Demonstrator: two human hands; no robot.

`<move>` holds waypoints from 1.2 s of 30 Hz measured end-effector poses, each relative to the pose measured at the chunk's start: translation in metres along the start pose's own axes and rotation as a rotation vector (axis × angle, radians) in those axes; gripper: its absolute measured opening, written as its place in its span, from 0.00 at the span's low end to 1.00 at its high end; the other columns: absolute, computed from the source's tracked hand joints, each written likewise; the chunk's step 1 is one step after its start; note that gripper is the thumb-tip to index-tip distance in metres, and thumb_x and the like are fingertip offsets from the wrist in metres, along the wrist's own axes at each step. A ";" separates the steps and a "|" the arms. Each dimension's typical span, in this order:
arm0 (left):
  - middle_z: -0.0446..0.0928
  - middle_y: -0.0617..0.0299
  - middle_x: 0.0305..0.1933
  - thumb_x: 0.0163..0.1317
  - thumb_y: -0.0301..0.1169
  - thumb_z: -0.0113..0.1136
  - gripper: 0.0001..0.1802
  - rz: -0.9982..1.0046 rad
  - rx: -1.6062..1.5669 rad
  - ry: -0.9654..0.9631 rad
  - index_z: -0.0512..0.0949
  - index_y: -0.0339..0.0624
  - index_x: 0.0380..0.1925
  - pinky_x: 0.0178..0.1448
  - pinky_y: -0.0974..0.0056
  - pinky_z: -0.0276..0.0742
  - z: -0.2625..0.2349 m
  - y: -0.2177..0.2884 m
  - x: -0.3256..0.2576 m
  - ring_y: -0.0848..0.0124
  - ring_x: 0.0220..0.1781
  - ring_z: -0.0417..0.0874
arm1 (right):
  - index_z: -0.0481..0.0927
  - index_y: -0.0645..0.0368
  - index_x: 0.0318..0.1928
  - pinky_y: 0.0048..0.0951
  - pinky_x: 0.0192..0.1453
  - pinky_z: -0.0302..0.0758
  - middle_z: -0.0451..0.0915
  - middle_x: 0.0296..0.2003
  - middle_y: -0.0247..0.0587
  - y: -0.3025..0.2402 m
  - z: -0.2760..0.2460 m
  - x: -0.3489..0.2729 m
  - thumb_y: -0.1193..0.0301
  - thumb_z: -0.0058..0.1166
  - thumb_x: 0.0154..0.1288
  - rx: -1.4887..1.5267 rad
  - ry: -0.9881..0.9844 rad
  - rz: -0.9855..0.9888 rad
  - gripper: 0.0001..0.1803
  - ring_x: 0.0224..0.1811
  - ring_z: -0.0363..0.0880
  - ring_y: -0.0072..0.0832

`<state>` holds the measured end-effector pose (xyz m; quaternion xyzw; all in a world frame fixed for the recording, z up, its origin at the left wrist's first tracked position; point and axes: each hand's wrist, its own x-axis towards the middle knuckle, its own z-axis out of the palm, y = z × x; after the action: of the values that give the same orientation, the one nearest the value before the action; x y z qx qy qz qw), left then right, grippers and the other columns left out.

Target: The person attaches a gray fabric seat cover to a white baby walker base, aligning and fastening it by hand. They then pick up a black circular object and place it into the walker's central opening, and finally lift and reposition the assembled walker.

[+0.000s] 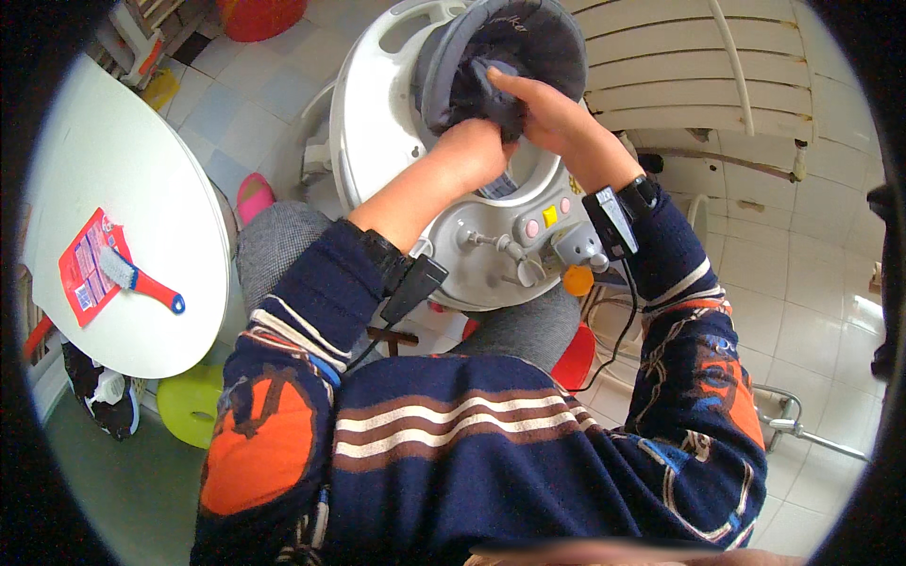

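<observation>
A baby walker with a white tray ring (377, 141) stands before me. Its dark grey cloth seat (557, 52) is bunched up inside the ring. My left hand (477, 149) is closed at the near side of the seat, its fingers partly hidden in the dark cloth. Just right of it, my right hand (552, 111) grips the bunched cloth, with the thumb stretched over the top. On the tray's near side are a toy panel (550, 217) with pink and yellow buttons, a grey animal-faced toy (578, 245) and an orange disc (578, 280).
At left is a white round table (170, 189) bearing a red packet (85, 269) and a blue-and-red scrub brush (142, 280). Below it stands a green stool (192, 406). A slatted white rack (679, 66) is at far right; a red tub (260, 14) sits at far left.
</observation>
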<state>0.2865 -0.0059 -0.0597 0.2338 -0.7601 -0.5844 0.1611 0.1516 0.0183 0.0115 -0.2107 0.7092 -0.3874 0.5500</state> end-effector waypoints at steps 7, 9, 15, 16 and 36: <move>0.82 0.61 0.38 0.73 0.44 0.53 0.17 -0.321 -1.280 0.111 0.80 0.41 0.45 0.44 0.60 0.81 0.000 0.000 0.023 0.68 0.37 0.84 | 0.77 0.58 0.60 0.29 0.60 0.68 0.81 0.53 0.36 0.022 -0.036 -0.037 0.48 0.51 0.72 -0.106 -0.016 0.021 0.29 0.54 0.76 0.26; 0.83 0.64 0.40 0.74 0.45 0.54 0.14 -0.322 -1.458 0.066 0.80 0.48 0.46 0.48 0.60 0.80 -0.001 0.000 0.022 0.70 0.41 0.84 | 0.76 0.59 0.62 0.29 0.61 0.68 0.80 0.54 0.34 0.034 -0.042 -0.046 0.52 0.53 0.70 -0.218 -0.152 0.058 0.29 0.56 0.75 0.26; 0.84 0.59 0.41 0.70 0.46 0.56 0.18 -0.375 -1.207 0.030 0.81 0.43 0.45 0.49 0.54 0.81 0.009 -0.002 0.024 0.63 0.40 0.86 | 0.84 0.64 0.48 0.31 0.46 0.80 0.86 0.36 0.40 0.044 -0.061 -0.051 0.66 0.60 0.66 -0.925 0.210 0.071 0.16 0.40 0.84 0.30; 0.85 0.55 0.41 0.68 0.46 0.57 0.19 -0.380 -1.120 -0.004 0.81 0.41 0.44 0.49 0.53 0.82 0.011 -0.002 0.024 0.60 0.40 0.87 | 0.83 0.65 0.48 0.31 0.45 0.81 0.86 0.37 0.40 0.045 -0.063 -0.052 0.67 0.59 0.66 -0.789 0.275 0.114 0.16 0.40 0.84 0.30; 0.86 0.50 0.31 0.63 0.42 0.61 0.19 -0.068 -0.083 -0.483 0.84 0.34 0.37 0.45 0.56 0.81 0.048 -0.019 0.030 0.61 0.35 0.88 | 0.79 0.58 0.56 0.27 0.39 0.76 0.81 0.43 0.38 0.081 -0.042 -0.035 0.66 0.60 0.68 -0.340 0.552 -0.025 0.18 0.38 0.79 0.25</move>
<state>0.2401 0.0129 -0.0916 0.1060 -0.7435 -0.6593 -0.0355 0.1331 0.1061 -0.0261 -0.1952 0.8835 -0.3127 0.2890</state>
